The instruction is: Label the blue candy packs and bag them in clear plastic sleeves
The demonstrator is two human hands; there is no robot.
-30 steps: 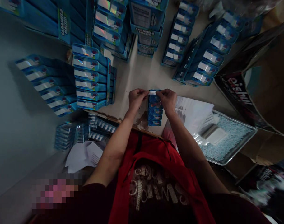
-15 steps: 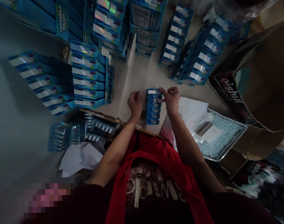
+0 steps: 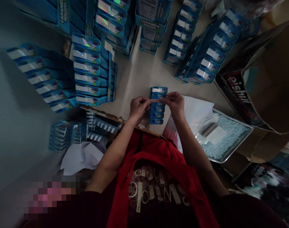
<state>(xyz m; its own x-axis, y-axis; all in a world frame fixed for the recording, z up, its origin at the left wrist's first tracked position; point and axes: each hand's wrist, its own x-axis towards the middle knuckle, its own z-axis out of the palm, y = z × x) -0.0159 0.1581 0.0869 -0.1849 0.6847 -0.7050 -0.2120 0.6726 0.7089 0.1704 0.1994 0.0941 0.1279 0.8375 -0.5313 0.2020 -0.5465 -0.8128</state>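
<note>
A short row of small blue candy boxes (image 3: 156, 116) lies on the table close in front of me. The box at the far end carries a pale, shiny strip (image 3: 158, 90); the nearer ones show plain blue ends. Over this row I hold a thin, narrow sticker (image 3: 155, 100) stretched crosswise. My left hand (image 3: 137, 109) pinches its left end, fingers closed. At the other end my right hand (image 3: 176, 105) has thumb and forefinger closed on it. Whether the sticker touches the box beneath it, I cannot tell.
Rows of blue boxes with pale strips (image 3: 86, 69) stand left, with more (image 3: 207, 60) at the back right. White sheets (image 3: 196, 109) and a metal tray (image 3: 239, 144) of pale blue pieces lie right, beside an open carton (image 3: 236, 91). The table's worn edge (image 3: 106, 114) is near.
My left hand has moved right and now pinches the sticker, which only my right hand held before. The sticker is now drawn across the row. The view has shifted slightly.
</note>
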